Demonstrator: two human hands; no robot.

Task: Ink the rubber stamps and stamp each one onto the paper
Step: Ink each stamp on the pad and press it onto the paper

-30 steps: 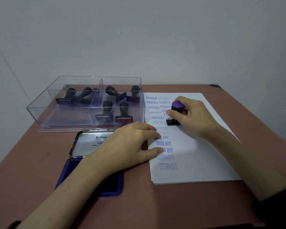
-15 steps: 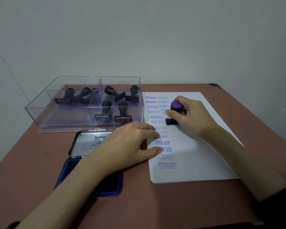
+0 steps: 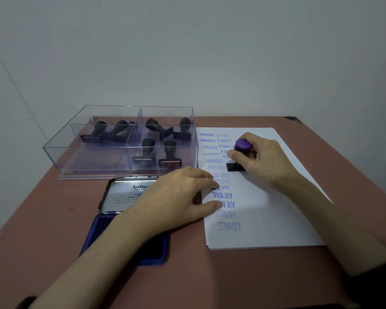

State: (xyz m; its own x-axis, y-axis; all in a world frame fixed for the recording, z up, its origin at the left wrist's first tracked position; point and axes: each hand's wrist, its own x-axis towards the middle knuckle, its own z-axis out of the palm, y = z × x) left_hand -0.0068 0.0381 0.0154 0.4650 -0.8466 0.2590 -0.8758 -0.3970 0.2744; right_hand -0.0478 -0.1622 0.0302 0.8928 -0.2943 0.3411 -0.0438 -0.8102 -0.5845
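My right hand (image 3: 262,160) grips a black rubber stamp with a purple cap (image 3: 242,150), its base pressed down on the white paper (image 3: 276,215). The paper carries several blue prints along its left side: FRAGILE, AMENDED, SAMPLE, FAX OUT, AIR MAIL, EXPRESS. My left hand (image 3: 178,197) lies flat with fingers spread, fingertips on the paper's left edge, palm over the open blue ink pad (image 3: 129,239). The pad's silver lid (image 3: 123,194) is folded back.
A clear plastic box (image 3: 120,172) with a middle divider stands at the back left and holds several black stamps (image 3: 169,155), some upright, some lying. The brown table (image 3: 42,215) ends at a grey wall behind.
Both hands stay almost still. The stamp remains pressed on the same spot of the paper.
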